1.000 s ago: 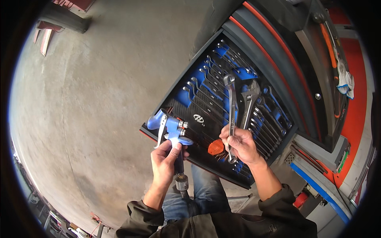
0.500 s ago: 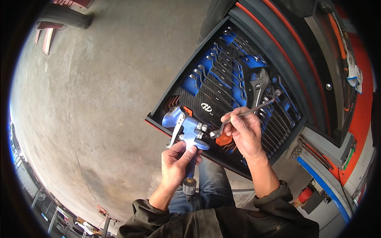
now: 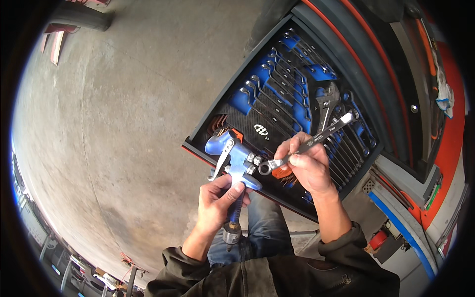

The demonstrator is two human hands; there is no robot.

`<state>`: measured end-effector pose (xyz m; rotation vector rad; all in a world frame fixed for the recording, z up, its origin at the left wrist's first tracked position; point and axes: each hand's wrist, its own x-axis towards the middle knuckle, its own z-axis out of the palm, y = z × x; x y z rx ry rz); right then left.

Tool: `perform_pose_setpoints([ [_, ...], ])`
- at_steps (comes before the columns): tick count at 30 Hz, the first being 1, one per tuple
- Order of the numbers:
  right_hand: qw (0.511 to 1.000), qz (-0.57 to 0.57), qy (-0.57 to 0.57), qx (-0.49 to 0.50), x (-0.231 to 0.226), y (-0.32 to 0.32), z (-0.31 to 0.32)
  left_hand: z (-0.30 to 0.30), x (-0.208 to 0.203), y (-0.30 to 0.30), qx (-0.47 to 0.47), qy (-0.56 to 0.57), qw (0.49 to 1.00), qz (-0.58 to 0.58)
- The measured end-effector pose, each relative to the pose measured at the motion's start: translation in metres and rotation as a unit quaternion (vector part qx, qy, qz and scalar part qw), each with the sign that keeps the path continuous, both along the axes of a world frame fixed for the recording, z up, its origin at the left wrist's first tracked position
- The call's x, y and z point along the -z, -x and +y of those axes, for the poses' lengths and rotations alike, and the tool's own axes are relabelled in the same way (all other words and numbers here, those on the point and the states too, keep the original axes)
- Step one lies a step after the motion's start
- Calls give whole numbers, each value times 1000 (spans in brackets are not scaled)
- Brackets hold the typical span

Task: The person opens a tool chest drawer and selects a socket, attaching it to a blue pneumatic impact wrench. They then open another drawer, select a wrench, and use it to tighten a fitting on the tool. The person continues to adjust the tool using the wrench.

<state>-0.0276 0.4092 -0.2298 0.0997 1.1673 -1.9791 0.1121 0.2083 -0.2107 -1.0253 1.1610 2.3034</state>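
Note:
My left hand [image 3: 215,200] is closed around the handle of a blue spray gun [image 3: 239,159]. The gun has a silver trigger lever, metal knobs on its right side, and a grey cylindrical fitting [image 3: 231,232] below the handle. In my right hand [image 3: 314,167] a double-ended ring wrench [image 3: 324,134] is gripped near its middle, tilted up to the right. Its lower ring end is close beside the gun's knobs; whether they touch, I cannot tell. Both hands are above an open tool drawer [image 3: 202,157].
Several offset wrenches [image 3: 269,105] lie in the drawer's blue and black insert. An adjustable wrench [image 3: 326,105] and a row of more wrenches [image 3: 346,158] sit on its right. The dark tool cabinet [image 3: 346,44] with red trim rises behind. Concrete floor [image 3: 138,109] spreads left.
The wrench in my right hand has turned about its length, so its flat printed face now shows. Its lower ring stays near the gun. My left hand has barely moved.

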Motion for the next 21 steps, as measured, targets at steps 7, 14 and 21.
perform_pose_setpoints([
  [7, 1000, 27, -1, 9, -10, 5, 1, -5, 4, -2, -1, -42, 999, -8],
  [14, 853, 290, -431, -46, -1, 29, 58, -10, -4, -7, -9, 7, 1000, 2],
  [21, 592, 557, -541, -215, 23, 101, 60, -6, 0, -7, 2, 48, 999, -8],
])
